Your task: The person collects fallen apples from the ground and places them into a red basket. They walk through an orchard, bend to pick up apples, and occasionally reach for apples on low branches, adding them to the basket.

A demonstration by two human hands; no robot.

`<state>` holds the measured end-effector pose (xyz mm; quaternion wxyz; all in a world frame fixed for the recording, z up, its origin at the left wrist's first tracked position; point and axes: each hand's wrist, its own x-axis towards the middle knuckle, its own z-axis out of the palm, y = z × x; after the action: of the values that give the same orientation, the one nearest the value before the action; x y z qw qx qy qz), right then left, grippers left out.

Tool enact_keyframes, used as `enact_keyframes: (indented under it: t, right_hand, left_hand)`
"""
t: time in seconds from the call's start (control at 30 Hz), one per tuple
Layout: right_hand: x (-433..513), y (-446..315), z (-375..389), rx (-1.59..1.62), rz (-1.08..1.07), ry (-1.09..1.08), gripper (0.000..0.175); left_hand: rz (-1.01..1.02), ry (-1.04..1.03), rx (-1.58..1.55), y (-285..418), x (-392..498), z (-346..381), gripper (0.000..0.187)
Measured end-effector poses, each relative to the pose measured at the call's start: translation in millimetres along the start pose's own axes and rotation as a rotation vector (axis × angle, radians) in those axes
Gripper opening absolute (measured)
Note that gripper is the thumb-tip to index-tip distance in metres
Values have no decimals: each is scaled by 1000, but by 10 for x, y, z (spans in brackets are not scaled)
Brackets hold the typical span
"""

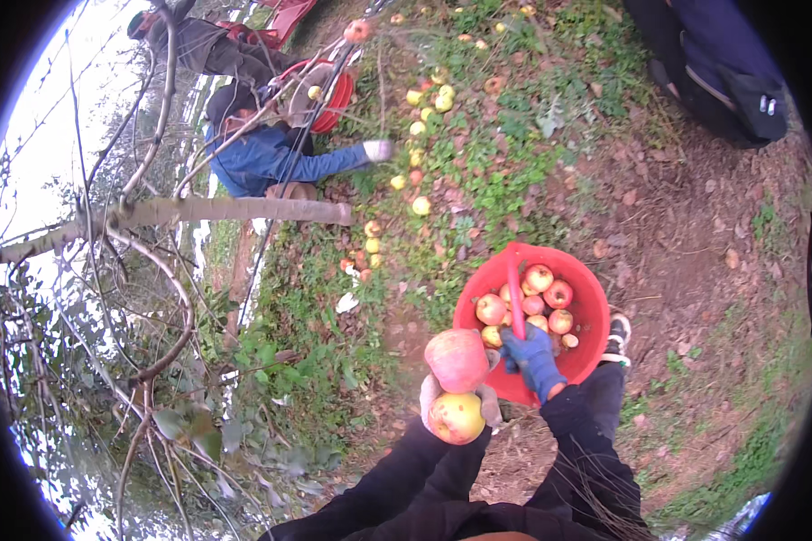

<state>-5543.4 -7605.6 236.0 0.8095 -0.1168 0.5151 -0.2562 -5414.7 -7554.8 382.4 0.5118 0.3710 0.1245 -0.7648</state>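
My left hand (490, 406), in a pale glove, holds two apples together. One is a large pink-red apple (456, 360); below it in the picture is a yellow apple (456, 418) with brown spots. In a blue glove, my right hand (533, 357) grips the pink handle of a red plastic bucket (592, 338). Several red and yellow apples (538, 278) lie inside the bucket, some partly hidden by the handle and my right hand. The held apples are just left of the bucket's rim.
Several yellow apples (421, 205) lie scattered over leafy ground. A crouching co-worker in a blue jacket (257, 159) reaches toward them, near another red bucket (335, 101). Behind stands another person (210, 47). A tree limb (243, 208) and branches extend from the left. Dark cloth (724, 74) hangs upper right.
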Motion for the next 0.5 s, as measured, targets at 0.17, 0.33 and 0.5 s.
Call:
enact_keyframes:
  t: [0.17,0.33,0.5]
  right_hand:
    - [451,-565,-519,-4,-228,-31,19]
    - [750,-1132,-1309,-439,-462,96,45]
    - [171,-1935,-1258,-412,-387,226,51]
  left_hand:
    - [-11,-181,29,-340,546,1038,92]
    - [184,-146,133,-16,1069,1606,85]
    - [315,-174,317,566,1356,1920,77]
